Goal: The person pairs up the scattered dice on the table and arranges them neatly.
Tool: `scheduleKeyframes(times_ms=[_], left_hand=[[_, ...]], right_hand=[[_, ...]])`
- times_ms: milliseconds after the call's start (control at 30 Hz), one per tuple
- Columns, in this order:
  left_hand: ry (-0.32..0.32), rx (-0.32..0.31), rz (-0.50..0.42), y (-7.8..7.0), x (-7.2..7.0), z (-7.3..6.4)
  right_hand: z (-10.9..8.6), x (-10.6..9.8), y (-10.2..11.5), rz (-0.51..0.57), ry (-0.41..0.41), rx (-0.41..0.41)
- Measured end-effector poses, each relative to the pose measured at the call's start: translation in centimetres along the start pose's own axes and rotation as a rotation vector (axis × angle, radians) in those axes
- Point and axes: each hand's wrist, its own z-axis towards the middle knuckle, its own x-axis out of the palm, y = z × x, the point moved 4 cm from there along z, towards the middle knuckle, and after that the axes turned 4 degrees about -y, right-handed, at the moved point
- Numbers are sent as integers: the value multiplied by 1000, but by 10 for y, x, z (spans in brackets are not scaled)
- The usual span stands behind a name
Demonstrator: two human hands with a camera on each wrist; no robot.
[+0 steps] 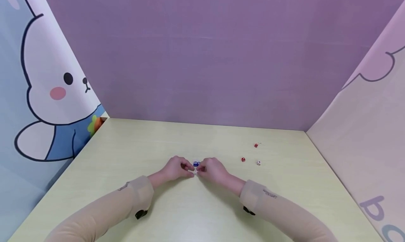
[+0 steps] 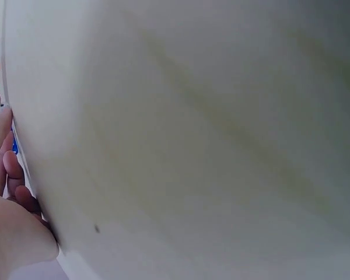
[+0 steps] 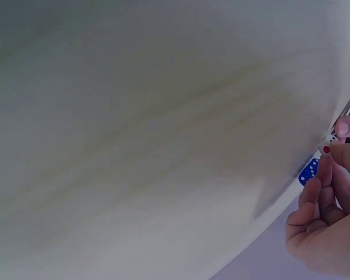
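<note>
Pinching white die (image 3: 326, 149) with left hand (image 1: 175, 168) and right hand (image 1: 214, 170), presumably for two-sided steadiness, near blue dice (image 1: 195, 163) between both hands.

**Bright head view, murky wrist feeds**

From my station, the head view reaches me bright and fairly even. Pale glare washes the tabletop (image 1: 197, 222) at lower middle; soft shadows lie below both sleeved forearms (image 1: 110, 210). The purple backdrop (image 1: 205, 59) looks duller. I find the dice (image 1: 243, 159) too small there to read reliably. My wrist feeds run dimmer and greyish: a blurred pale surface (image 2: 192, 146) fills most of each, darkening toward one upper corner.
</note>
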Motion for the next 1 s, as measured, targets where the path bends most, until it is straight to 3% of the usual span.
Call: scheduleKeyframes(times_ms=[567, 1000], left_hand=[[-7, 42, 16, -2, -1, 1], [-23, -2, 25, -1, 0, 2]], right_hand=[[3, 2, 0, 58, 13, 52], [-30, -20, -21, 90, 50, 101]])
